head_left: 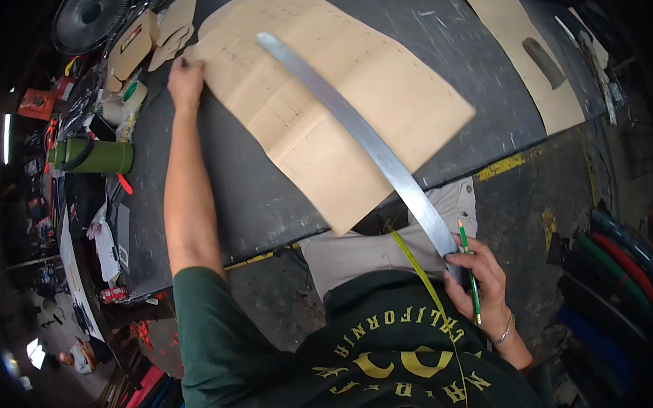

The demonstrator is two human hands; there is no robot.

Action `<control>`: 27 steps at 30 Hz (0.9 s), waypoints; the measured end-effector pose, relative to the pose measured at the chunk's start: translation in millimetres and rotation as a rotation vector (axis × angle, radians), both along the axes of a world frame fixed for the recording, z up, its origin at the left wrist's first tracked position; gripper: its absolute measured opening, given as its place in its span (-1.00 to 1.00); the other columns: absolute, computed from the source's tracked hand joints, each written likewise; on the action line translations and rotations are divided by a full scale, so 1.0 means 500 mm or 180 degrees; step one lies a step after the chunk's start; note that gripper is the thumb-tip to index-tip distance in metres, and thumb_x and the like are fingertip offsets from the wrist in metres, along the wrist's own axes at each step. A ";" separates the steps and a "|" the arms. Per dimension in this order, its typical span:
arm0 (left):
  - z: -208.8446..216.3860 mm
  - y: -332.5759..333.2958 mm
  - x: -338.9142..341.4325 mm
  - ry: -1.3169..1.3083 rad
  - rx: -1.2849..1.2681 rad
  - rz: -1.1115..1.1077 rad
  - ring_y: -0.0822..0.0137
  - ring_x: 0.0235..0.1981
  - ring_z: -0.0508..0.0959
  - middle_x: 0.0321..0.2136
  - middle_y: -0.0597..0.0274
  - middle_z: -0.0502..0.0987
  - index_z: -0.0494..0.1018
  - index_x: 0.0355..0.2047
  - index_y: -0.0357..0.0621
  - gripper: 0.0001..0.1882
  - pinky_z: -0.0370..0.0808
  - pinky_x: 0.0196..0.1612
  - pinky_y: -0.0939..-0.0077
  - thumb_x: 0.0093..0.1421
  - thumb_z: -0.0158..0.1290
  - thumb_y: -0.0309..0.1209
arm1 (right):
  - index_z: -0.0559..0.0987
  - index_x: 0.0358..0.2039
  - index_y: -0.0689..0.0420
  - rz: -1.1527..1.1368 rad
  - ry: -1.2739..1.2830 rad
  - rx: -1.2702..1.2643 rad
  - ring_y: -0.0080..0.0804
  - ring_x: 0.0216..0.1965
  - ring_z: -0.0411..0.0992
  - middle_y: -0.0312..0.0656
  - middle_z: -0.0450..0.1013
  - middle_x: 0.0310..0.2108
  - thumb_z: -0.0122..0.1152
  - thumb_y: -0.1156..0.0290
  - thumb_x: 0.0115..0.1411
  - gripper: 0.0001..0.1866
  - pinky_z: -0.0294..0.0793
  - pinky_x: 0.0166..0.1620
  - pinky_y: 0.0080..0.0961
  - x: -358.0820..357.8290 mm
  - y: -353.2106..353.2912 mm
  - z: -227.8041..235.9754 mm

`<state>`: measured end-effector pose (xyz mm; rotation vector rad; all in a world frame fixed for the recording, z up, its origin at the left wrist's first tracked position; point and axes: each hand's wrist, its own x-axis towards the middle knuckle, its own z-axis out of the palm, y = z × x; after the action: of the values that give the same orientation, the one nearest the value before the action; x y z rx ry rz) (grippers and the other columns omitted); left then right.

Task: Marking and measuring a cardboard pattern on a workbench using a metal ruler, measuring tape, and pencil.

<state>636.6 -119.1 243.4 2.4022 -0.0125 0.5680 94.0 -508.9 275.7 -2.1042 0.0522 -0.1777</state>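
Note:
A large creased sheet of brown pattern paper point(300, 140) with pencil marks lies across the dark table, its near corner past the front edge. At its far left edge my left hand point(186, 82) is closed on the paper's border. My right hand point(488, 286), at the lower right in front of my body, grips the near end of a long metal ruler point(367, 136). The ruler slants over the paper toward the far left. A green pencil point(468, 274) is also held between the fingers of that hand, point upward.
A yellow tape measure point(420, 272) hangs down my front. Left on the table point(217, 176) stand a green flask point(93, 155), tape rolls and a round fan point(93, 11). Another brown paper strip point(515, 59) bears a dark curved piece point(543, 62). Coloured rolls point(618, 271) stand at right.

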 end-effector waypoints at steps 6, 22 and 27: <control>0.032 0.068 -0.352 0.0911 -0.1302 -0.0551 0.52 -0.68 0.36 -0.51 0.25 0.51 0.29 0.38 -0.24 -0.41 0.33 -0.60 0.61 0.33 -0.01 -0.54 | 0.62 -0.08 0.22 -0.0056 -0.0281 -0.0054 0.05 0.15 0.50 0.19 0.47 0.12 0.41 0.63 0.11 -0.67 0.51 0.13 -0.24 0.020 0.019 -0.016; 0.212 0.025 -0.657 0.1037 0.3355 -0.0627 -0.04 -0.07 0.66 -0.10 -0.04 0.64 0.53 0.16 -0.08 -0.33 0.59 -0.12 0.09 0.31 0.06 0.20 | 0.55 0.06 0.18 0.0549 0.0009 0.0007 0.25 0.28 0.39 0.23 0.26 0.37 0.32 0.62 0.22 -0.62 0.50 0.18 -0.19 0.068 0.084 -0.043; 0.132 -0.160 -0.562 -0.0047 0.3534 -0.2294 -0.04 0.46 0.19 0.37 0.06 0.32 0.33 0.39 0.17 -0.05 -0.03 0.40 -0.54 0.14 0.08 0.43 | 0.58 0.01 0.22 0.0426 -0.0329 0.0175 0.19 0.28 0.42 0.21 0.31 0.34 0.33 0.64 0.20 -0.65 0.52 0.17 -0.21 0.063 0.086 -0.072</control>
<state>355.4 -198.9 309.3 3.0830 -1.4708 0.2236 125.3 -466.1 240.0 -2.0326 -0.1437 -0.2020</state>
